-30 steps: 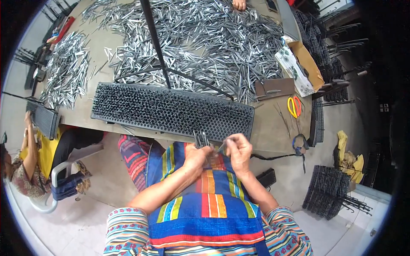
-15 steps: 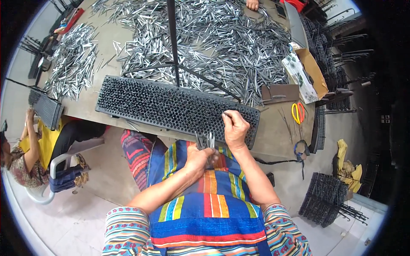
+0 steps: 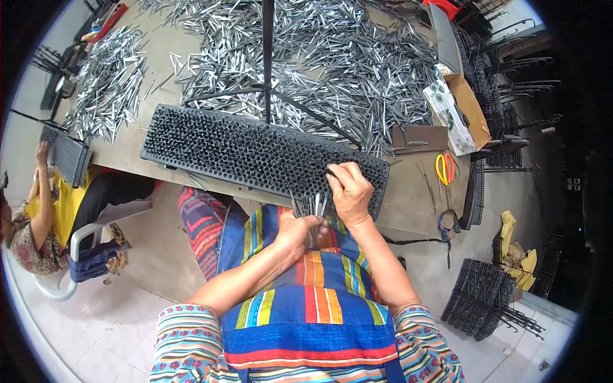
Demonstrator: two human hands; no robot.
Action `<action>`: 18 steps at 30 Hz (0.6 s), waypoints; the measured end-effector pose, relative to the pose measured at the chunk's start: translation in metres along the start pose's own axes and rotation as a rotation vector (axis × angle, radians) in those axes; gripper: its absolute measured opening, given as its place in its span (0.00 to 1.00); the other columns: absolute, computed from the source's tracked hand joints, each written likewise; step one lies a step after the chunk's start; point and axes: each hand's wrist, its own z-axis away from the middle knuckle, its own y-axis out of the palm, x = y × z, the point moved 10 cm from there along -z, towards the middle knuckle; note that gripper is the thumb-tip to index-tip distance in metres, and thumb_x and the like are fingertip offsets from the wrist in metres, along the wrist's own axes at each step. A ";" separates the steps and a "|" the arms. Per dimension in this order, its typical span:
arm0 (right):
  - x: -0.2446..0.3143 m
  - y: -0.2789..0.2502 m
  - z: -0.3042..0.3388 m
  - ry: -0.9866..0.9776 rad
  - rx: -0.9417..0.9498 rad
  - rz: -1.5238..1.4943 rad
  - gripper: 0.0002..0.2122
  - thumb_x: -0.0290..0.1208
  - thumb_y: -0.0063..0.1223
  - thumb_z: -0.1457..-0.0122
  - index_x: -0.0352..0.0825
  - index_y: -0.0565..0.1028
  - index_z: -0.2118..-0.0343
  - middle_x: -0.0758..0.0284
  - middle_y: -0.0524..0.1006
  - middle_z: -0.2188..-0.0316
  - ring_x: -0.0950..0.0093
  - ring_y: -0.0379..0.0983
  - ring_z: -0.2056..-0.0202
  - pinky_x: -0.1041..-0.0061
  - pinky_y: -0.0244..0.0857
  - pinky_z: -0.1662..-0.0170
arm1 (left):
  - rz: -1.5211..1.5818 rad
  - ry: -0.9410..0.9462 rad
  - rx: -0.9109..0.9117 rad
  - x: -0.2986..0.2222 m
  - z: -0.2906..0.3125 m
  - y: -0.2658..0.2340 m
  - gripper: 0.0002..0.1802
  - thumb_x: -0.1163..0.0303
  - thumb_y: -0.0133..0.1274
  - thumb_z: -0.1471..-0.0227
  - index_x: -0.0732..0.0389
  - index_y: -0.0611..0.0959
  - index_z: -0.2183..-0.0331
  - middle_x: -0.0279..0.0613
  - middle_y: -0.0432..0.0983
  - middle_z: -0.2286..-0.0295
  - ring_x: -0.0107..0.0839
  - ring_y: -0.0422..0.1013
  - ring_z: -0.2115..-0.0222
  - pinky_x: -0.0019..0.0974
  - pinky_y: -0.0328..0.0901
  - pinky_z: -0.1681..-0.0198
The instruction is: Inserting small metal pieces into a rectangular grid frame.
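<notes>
My left hand (image 3: pixel 294 232) is closed around a bundle of slim metal pieces (image 3: pixel 313 205), their ends pointing up and away from me. It rests close to my striped apron. A long black rack (image 3: pixel 236 153) full of small round holes lies slantwise along the table's near edge. Many holes on its left and middle have dark tips standing in them; toward the right end the holes look bare. My right hand (image 3: pixel 352 193) is over the rack's right part, thumb and forefinger pinched at its surface. Whatever is between those fingertips is too small or hidden to make out.
A wide heap of slim metal pieces (image 3: pixel 319 70) covers the table behind the rack, below a black upright rod (image 3: pixel 268 51). Yellow-and-orange-handled scissors (image 3: pixel 445 170) and an open carton (image 3: pixel 469 105) lie right. Another person (image 3: pixel 41 214) sits at left. Black racks (image 3: pixel 477 298) stand on the floor.
My right hand has shifted slightly left along the rack, still pinched. The left hand keeps its bundle. The other person's hand at the far edge is out of view; the seated person's arm is higher.
</notes>
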 end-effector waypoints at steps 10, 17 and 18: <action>0.015 0.001 -0.013 -0.075 0.054 0.041 0.08 0.21 0.60 0.58 0.35 0.77 0.72 0.63 0.74 0.71 0.65 0.75 0.72 0.71 0.69 0.70 | 0.030 -0.011 -0.009 0.004 -0.002 -0.007 0.04 0.82 0.53 0.55 0.68 0.78 0.71 0.47 0.78 0.76 0.33 0.75 0.79 0.31 0.69 0.79; 0.013 0.008 -0.012 -0.106 0.003 0.051 0.06 0.20 0.59 0.56 0.35 0.78 0.72 0.65 0.74 0.75 0.67 0.74 0.73 0.72 0.67 0.71 | 0.018 0.004 0.003 0.003 -0.002 -0.007 0.05 0.83 0.53 0.56 0.69 0.78 0.71 0.47 0.78 0.76 0.33 0.75 0.79 0.32 0.70 0.80; 0.009 0.007 -0.010 -0.106 0.004 0.051 0.06 0.20 0.59 0.56 0.35 0.78 0.72 0.65 0.74 0.75 0.67 0.74 0.73 0.72 0.67 0.71 | 0.027 -0.008 -0.002 0.003 0.000 -0.007 0.05 0.83 0.53 0.56 0.69 0.78 0.71 0.47 0.78 0.76 0.33 0.75 0.79 0.32 0.70 0.80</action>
